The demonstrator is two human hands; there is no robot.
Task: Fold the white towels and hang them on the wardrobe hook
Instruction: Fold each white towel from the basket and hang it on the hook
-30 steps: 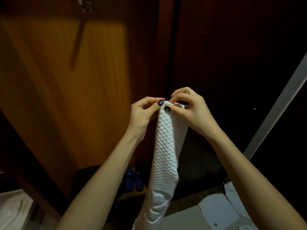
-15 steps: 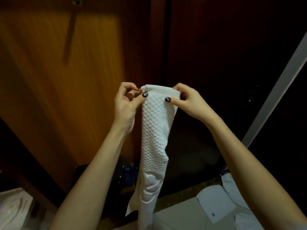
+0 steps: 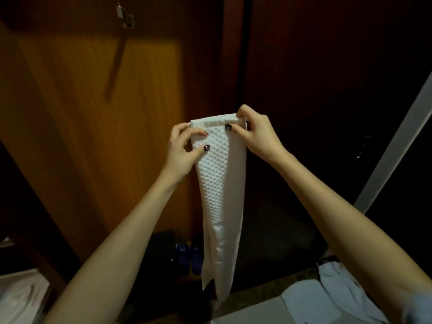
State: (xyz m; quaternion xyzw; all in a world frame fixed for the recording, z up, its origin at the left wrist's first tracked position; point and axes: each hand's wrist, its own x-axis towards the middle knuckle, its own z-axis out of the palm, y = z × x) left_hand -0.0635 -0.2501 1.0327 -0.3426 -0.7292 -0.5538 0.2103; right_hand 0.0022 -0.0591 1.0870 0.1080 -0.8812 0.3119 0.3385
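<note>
**Now the hook is up and to your left**

You have the towel (image 3: 219, 183) out in front of you at chest height, already folded into a narrow strip. Its long axis runs straight down from your hands, and its short top edge lies level between them. Your left hand (image 3: 184, 148) pinches the top left corner, thumb on the dimpled front face and fingers behind. Your right hand (image 3: 254, 134) pinches the top right corner the same way, with the thumb over the hem. Neither hand is spread; both are closed on cloth.

The metal hook (image 3: 125, 17) sits high on the lit wooden door (image 3: 93, 113), well apart from the towel and above and to the left of both hands. Your left hand is the nearer one, so the lift probably goes up and leftward, with that corner leading (the tail will swing, so allow for it).

As for containers, the wardrobe opening to the right of the door is too dark to tell what it holds. Low down, just left of the towel's tail, a pair of blue slippers (image 3: 189, 258) stands on the floor. Pale cloth (image 3: 336, 295) lies at the lower right.
</note>
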